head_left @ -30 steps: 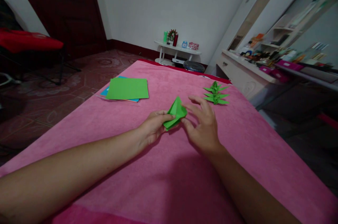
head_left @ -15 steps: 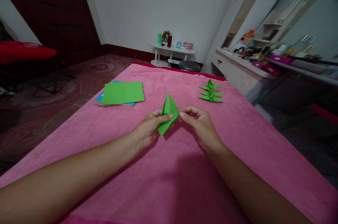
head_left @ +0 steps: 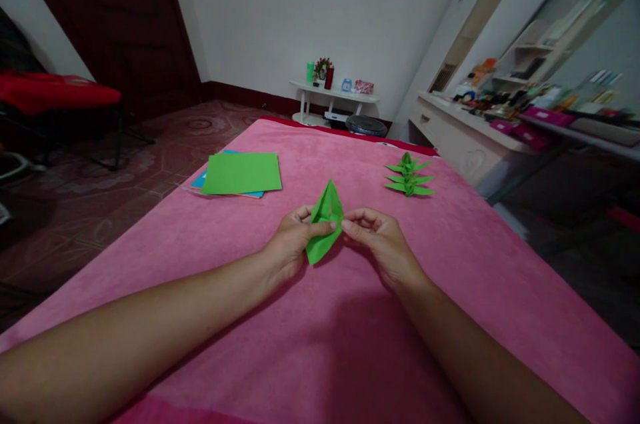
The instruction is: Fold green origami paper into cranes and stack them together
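A piece of folded green paper (head_left: 326, 203), pointed at top and bottom, is held just above the pink cloth. My left hand (head_left: 291, 243) grips it from the left, thumb across its front and fingers behind. On the other side, my right hand (head_left: 376, 239) pinches the paper's right edge between thumb and forefinger. Farther back on the right lie several green folded-paper figures (head_left: 409, 177) in a row, with pointed tips sticking out sideways. A stack of paper with a green sheet (head_left: 243, 173) on top and blue showing beneath lies back left.
The pink cloth (head_left: 260, 357) covers the surface before me. Behind its far edge stands a small white table (head_left: 334, 91) with a plant and containers. A cluttered dresser (head_left: 463, 119) is at right, a red seat (head_left: 60, 99) at left.
The folded paper's upper part has opened from a narrow slit into a wider pocket, and its tip is now a single point. The whole view has shifted slightly.
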### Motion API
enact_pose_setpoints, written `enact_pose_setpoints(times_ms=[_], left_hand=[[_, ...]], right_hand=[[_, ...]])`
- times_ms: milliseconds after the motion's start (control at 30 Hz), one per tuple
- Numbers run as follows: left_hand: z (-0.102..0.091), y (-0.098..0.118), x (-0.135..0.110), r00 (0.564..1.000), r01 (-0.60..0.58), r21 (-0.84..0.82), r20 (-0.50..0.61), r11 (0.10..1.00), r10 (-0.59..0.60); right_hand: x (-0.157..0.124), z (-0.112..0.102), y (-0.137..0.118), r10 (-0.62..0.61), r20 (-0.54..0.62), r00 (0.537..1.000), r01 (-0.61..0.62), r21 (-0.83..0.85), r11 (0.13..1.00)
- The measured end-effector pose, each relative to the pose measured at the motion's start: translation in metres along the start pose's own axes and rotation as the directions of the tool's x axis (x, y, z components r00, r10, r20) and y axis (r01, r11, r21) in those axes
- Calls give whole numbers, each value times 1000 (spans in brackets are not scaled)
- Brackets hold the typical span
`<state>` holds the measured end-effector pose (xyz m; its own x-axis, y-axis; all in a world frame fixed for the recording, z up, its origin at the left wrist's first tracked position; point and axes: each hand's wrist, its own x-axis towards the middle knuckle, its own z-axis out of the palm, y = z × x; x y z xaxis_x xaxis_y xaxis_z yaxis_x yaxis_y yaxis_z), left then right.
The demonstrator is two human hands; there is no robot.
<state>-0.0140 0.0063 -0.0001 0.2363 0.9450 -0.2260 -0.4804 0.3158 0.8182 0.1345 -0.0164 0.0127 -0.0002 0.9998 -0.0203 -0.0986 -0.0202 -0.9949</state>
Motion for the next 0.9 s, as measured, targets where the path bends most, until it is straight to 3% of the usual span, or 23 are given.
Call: enact_pose_setpoints(times_ms=[333, 567, 900], left_hand=[[0, -2, -1, 1000, -27, -28, -7, 999, 27], [-1, 3, 5, 987, 127, -116, 114, 985, -114], [0, 3, 1, 994, 78, -65, 87, 995, -72]], right_hand=[[1, 1, 3, 10, -18, 1000, -10, 7, 1000], [0, -1, 0, 56, 46, 997, -60, 85, 995], [0, -2, -3, 52, 39, 998, -52, 14, 999]])
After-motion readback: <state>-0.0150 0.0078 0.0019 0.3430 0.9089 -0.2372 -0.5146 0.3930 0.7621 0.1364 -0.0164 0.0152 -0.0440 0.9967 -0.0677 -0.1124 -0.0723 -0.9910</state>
